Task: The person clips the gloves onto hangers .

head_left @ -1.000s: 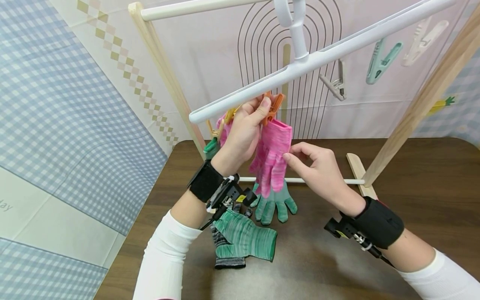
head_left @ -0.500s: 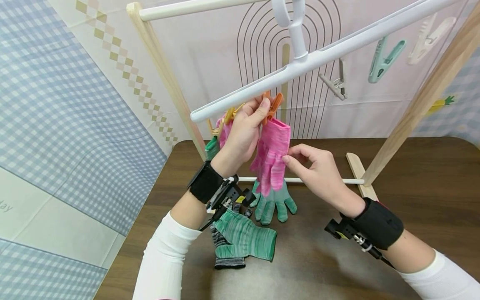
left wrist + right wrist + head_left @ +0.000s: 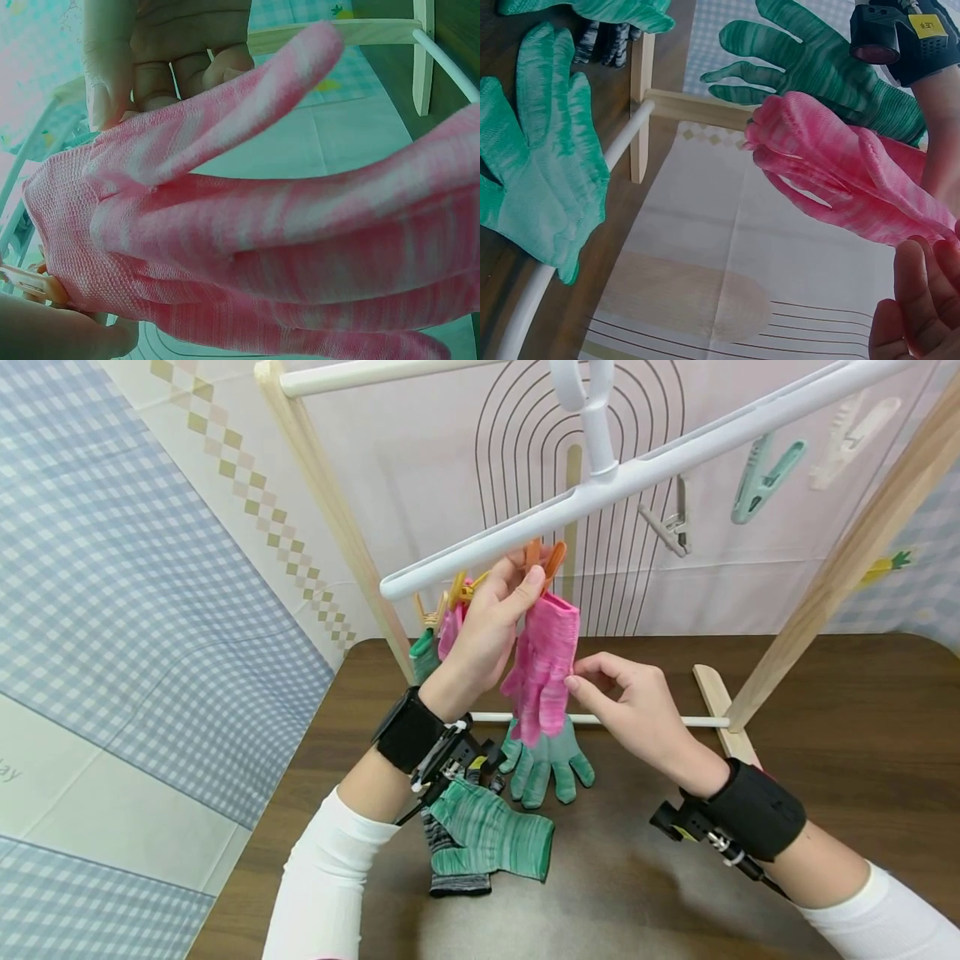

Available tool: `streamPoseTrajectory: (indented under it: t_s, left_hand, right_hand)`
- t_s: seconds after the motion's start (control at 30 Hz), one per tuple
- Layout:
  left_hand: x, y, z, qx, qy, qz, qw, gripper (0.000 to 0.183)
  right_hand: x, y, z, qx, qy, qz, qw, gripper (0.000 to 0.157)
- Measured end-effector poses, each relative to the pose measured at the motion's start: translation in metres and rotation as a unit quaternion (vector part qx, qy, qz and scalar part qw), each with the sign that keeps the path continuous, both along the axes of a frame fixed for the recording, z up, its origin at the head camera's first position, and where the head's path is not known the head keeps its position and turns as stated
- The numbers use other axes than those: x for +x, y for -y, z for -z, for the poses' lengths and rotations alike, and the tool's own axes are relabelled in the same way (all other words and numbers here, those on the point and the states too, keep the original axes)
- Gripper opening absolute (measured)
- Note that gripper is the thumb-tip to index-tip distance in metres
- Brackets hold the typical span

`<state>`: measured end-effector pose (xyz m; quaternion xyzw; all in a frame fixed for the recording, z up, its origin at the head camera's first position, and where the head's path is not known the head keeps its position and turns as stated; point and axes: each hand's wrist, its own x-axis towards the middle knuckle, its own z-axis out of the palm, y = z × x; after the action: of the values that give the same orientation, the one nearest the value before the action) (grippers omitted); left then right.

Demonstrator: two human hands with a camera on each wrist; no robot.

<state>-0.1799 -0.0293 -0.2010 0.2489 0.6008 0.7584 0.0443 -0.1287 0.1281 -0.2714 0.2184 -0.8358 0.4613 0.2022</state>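
Observation:
A pink striped glove [image 3: 547, 660] hangs cuff up beneath a white hanger bar [image 3: 600, 485]. At its cuff is an orange clothespin [image 3: 553, 568], which my left hand [image 3: 483, 631] grips with thumb and fingers. My right hand [image 3: 637, 706] pinches the glove's side edge near the base of its fingers. In the left wrist view, the glove [image 3: 247, 232] fills the middle, with the right hand's fingers on its upper edge and the clothespin [image 3: 37, 283] at the cuff. The right wrist view shows the glove's fingers [image 3: 810, 157] dangling free.
Left of the pink glove, a green glove [image 3: 424, 656] hangs from a wooden clothespin [image 3: 430, 617], beside a yellow clothespin [image 3: 457, 592]. Grey [image 3: 671, 522], mint [image 3: 765, 481] and white [image 3: 851, 443] clips hang at right. Green gloves [image 3: 495, 835] and a black-grey glove [image 3: 461, 885] lie on the table.
The pink glove and the orange clothespin have shifted up slightly, along with my left hand. My right hand stays at the glove's edge, nearly still.

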Motion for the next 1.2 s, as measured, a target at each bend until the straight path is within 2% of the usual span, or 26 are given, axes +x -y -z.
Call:
streamPoseTrajectory:
  t_s: [0.4,0.73,1.2]
  left_hand:
    - [0.003,0.003,0.002,-0.008,-0.027,0.014,0.9995,0.046]
    - [0.004,0.004,0.002,-0.008,-0.035,0.020,0.9992,0.046]
    - [0.005,0.007,0.007,-0.018,-0.057,0.011,0.9981,0.052]
  right_hand:
    - [-0.001,-0.004,0.008,0.005,0.009,0.001,1.000,0.007]
    - [-0.002,-0.017,0.014,0.026,0.003,0.030,0.999,0.006]
    - [-0.002,-0.030,0.017,0.024,0.023,0.036,0.999,0.009]
